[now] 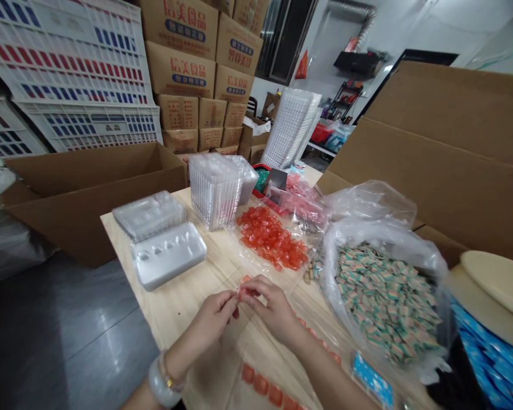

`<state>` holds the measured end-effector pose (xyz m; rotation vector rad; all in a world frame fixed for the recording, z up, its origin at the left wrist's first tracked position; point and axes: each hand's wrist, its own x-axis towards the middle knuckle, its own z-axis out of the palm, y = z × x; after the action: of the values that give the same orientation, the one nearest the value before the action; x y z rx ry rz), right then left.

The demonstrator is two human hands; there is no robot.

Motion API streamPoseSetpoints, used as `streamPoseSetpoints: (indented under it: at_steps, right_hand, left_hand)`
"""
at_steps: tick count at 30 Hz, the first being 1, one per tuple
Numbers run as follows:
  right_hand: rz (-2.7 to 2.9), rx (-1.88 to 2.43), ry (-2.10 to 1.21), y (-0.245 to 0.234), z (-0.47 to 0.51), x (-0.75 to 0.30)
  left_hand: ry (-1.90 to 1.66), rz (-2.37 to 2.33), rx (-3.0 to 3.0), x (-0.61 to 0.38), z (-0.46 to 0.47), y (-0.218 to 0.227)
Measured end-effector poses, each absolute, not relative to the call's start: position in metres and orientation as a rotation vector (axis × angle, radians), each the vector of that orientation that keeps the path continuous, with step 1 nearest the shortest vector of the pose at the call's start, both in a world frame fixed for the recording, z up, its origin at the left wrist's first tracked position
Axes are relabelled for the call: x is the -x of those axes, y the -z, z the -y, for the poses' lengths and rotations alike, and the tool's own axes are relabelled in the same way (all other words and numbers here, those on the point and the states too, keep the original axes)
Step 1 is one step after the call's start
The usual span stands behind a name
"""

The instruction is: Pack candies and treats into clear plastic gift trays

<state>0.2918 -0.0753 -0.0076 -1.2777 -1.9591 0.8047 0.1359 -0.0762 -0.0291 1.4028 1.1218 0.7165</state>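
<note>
Far more left than done, by the look of the layout: a large heap of glossy orange-red cubes point(271, 239) on clear plastic film near the middle of the pale wooden table point(171, 310), against only a short row of orange-red cubes point(260, 384) along the table's near edge. Also a full, open, clear plastic bag of teal-and-cream wrapped sweets point(387, 302) on the table's right side, apparently untouched. At the table's far end, a stack of clear ridged plastic containers point(216, 191). On the table's left side, a white moulded plastic tray with small hollows point(169, 255), no cubes visible in it, and just behind it a stack of clear moulded trays point(149, 215).

Both forearms angled inward from the table's near edge, wrists bent, the left hand point(211, 322) and right hand point(269, 307) raised just above the table and almost meeting. Neither hand released: fingers of both curled closed, pinching a small orange-red cube point(242, 293) between their tips, above the near part of the table and just beyond the row. Exact finger placement on the cube hidden by the fingertips. On the left wrist, a pale jade bangle point(160, 381) beside a thin gold bracelet.
</note>
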Motion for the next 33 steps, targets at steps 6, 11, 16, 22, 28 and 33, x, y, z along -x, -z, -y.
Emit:
streamPoseSetpoints:
  at_steps: [6, 11, 16, 22, 28, 33]
  right_hand:
    - [2.553, 1.465, -0.317, 0.022, 0.042, -0.299]
    - [2.687, 1.282, -0.268, 0.031, 0.039, -0.297]
    - [2.765, 1.182, -0.268, 0.043, 0.043, -0.29]
    - [2.537, 1.313, -0.352, 0.042, 0.055, -0.29]
    - [2.357, 1.466, -0.344, 0.05, 0.069, -0.288]
    - [2.317, 1.474, -0.335, 0.06, 0.07, -0.285]
  left_hand:
    - [-0.649, -1.432, -2.033, -0.124, 0.089, 0.052]
    - [-0.608, -1.38, -2.153, -0.114, 0.1, 0.071]
    - [-0.63, -1.333, -2.214, -0.107, 0.1, 0.075]
    - [-0.681, -1.337, -2.195, -0.106, 0.102, 0.076]
    - [-0.638, -1.415, -2.182, -0.119, 0.076, 0.054]
    - [-0.476, -1.43, -2.197, -0.132, 0.055, 0.05]
